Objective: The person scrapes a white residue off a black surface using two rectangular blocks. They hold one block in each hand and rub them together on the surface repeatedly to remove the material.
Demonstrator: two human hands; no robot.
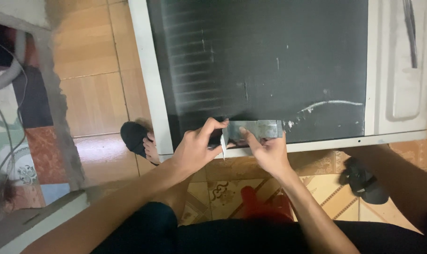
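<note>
1. A big flat panel (270, 61) lies on the floor. Its middle is dark and finely ribbed, like many thin lines packed close, and its frame (150, 80) is smooth and white.
2. A shiny silver strip of tape (258, 129) sits on the dark part, right at the near edge of the panel. It looks thin and a bit crinkly.
3. The left hand (194, 148) pinches the left end of the tape between thumb and fingers. A little white bit hangs down there, like peeled paper backing.
4. The right hand (267, 153) has its fingers pressed flat on the tape, not curled around it.
5. The floor (95, 99) by the panel is smooth wood-coloured tile. Nearer the person, the tiles have yellow and brown swirly patterns.
6. A black sandal (133, 136) with a foot in it rests just beside the white frame. Another black sandal (364, 183) is on the right.
</note>
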